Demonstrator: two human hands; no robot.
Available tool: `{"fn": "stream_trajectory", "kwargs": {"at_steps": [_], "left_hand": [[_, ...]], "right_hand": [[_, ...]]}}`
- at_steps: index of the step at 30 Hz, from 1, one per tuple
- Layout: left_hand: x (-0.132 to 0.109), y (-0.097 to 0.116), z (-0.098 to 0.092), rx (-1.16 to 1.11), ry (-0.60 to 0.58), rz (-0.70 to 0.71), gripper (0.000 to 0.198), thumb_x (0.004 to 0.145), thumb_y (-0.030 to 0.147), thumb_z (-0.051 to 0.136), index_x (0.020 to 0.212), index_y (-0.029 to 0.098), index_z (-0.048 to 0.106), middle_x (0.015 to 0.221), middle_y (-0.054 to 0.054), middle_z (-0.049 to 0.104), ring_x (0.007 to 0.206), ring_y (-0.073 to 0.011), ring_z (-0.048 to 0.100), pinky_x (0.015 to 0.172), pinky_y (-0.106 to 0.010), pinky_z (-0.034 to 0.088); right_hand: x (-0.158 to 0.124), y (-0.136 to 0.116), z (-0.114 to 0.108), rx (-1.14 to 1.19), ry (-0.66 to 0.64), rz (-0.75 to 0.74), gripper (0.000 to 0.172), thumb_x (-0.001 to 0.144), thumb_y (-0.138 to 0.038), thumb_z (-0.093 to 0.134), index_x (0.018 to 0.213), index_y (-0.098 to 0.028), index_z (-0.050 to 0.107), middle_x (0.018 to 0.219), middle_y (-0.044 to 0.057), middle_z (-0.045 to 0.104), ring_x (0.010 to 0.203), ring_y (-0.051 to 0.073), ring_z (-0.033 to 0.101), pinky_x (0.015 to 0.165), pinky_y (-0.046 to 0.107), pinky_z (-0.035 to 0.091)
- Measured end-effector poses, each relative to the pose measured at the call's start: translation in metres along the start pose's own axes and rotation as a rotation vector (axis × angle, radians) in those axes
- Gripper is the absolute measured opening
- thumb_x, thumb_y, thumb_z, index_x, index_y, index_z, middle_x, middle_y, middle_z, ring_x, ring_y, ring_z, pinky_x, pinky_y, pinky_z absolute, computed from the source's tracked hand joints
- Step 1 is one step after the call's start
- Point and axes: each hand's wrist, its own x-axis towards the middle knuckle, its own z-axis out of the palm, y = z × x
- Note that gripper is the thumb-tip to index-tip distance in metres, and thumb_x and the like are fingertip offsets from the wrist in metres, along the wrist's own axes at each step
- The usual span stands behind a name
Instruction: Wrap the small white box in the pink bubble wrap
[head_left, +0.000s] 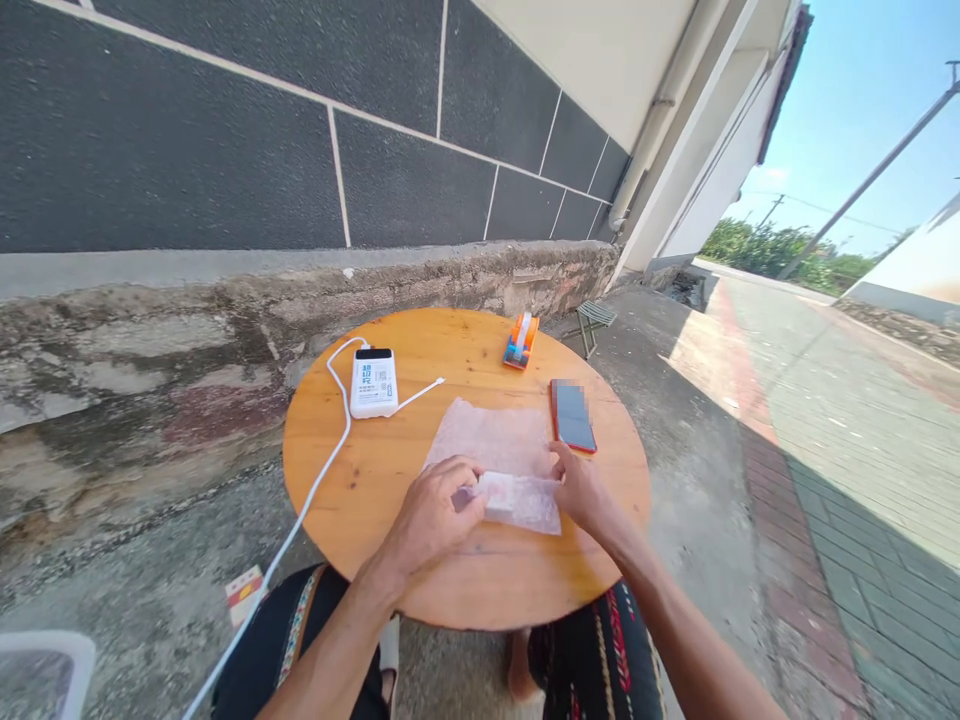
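Observation:
A sheet of clear bubble wrap [495, 432] lies on the round wooden table [465, 590], its near part folded over a small white box [496, 492]. My left hand [439, 500] curls its fingers and thumb round the left end of the wrapped box. At the right edge of the sheet, my right hand [577, 487] pinches the bubble wrap between thumb and fingers. Just beyond that hand lies a phone [573, 415] with a red edge. What sits under my left fingers is partly hidden.
An orange and blue tape dispenser [520, 341] stands at the table's far side. A white power bank [373, 384] with a white cable [330, 455] lies at the left; the cable runs off the edge. Behind are a tiled wall [225, 130] and a folding stool [595, 318].

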Motion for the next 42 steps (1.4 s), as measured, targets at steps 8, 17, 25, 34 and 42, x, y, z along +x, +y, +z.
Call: {"fn": "stream_trajectory", "kwargs": {"at_steps": [8,17,25,34,42], "left_hand": [[-0.002,0.003,-0.003,-0.024,-0.028,-0.019,0.004,0.081,0.021,0.056,0.081,0.020,0.060,0.091,-0.001,0.066,0.086,-0.0150,0.061,0.077,-0.026,0.045],[-0.009,0.000,-0.010,0.040,-0.094,0.078,0.006,0.075,0.016,0.059,0.071,0.019,0.056,0.118,-0.005,0.059,0.109,-0.0191,0.056,0.094,-0.031,0.043],[-0.025,0.003,-0.027,0.187,-0.237,0.108,0.006,0.076,0.016,0.059,0.072,0.021,0.058,0.145,-0.003,0.037,0.132,-0.0248,0.037,0.107,-0.042,0.034],[-0.036,-0.004,-0.027,0.182,-0.299,0.038,0.006,0.074,0.015,0.059,0.076,0.020,0.061,0.152,-0.006,0.028,0.136,-0.0269,0.032,0.109,-0.043,0.032],[-0.033,0.000,-0.029,0.174,-0.261,0.065,0.006,0.075,0.015,0.058,0.074,0.020,0.060,0.145,-0.006,0.041,0.128,-0.0262,0.044,0.104,-0.043,0.039]], "right_hand": [[-0.052,-0.058,-0.056,0.111,0.275,-0.239,0.021,0.089,-0.032,0.049,0.095,-0.018,0.064,0.074,0.002,0.064,0.064,0.015,0.057,0.062,0.026,0.042],[0.008,-0.058,-0.032,0.294,-0.228,-0.368,0.018,0.085,-0.019,0.052,0.093,-0.017,0.068,0.089,0.003,0.070,0.079,0.015,0.062,0.070,0.026,0.045],[0.000,-0.081,-0.036,-0.175,-0.247,-0.497,0.045,0.080,-0.039,0.063,0.119,-0.018,0.060,0.107,0.010,0.067,0.094,0.024,0.061,0.080,0.033,0.042],[-0.012,-0.098,-0.026,-0.361,-0.214,-0.466,0.039,0.075,-0.026,0.065,0.112,-0.017,0.062,0.102,0.011,0.068,0.095,0.025,0.061,0.084,0.034,0.036],[-0.005,-0.096,-0.022,-0.318,-0.214,-0.488,0.040,0.073,-0.025,0.065,0.112,-0.018,0.062,0.100,0.009,0.069,0.094,0.026,0.062,0.083,0.034,0.037]]}}
